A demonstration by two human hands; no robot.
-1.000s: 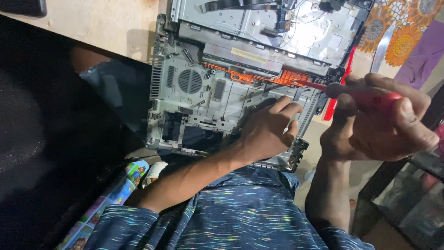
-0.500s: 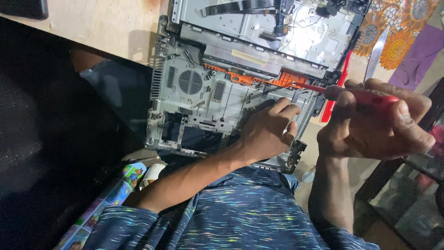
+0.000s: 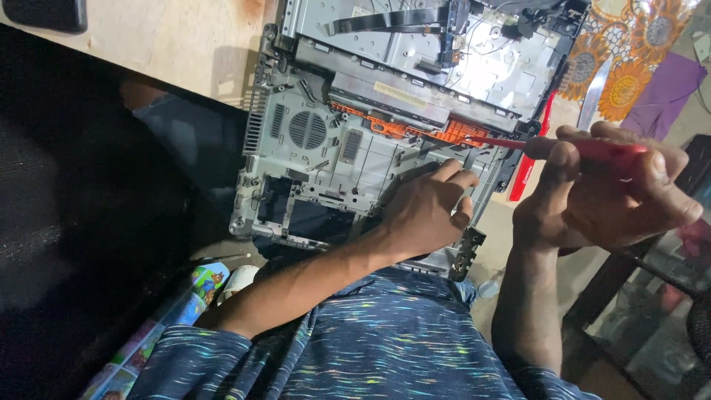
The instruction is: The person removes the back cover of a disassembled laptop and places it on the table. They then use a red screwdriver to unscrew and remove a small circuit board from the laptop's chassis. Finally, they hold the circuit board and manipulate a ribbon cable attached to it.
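Your left hand [image 3: 426, 215] flat, pressing laptop base [image 3: 348, 163] on bench [image 3: 163, 52]. Your right hand [image 3: 600, 192] grips red screwdriver [image 3: 585, 150], tip at base's orange strip [image 3: 415, 130]. Cover already off, innards exposed; base not yet stripped.

The person wears a dark blue short-sleeved shirt [image 3: 385, 341] flecked with short multicoloured dashes; both forearms are bare. Neither hand wears a glove, ring or watch.

screwdriver [image 3: 592, 152] red; laptop chassis [image 3: 348, 159] grey, orange strip; cloth [image 3: 622, 67] sunflower-patterned
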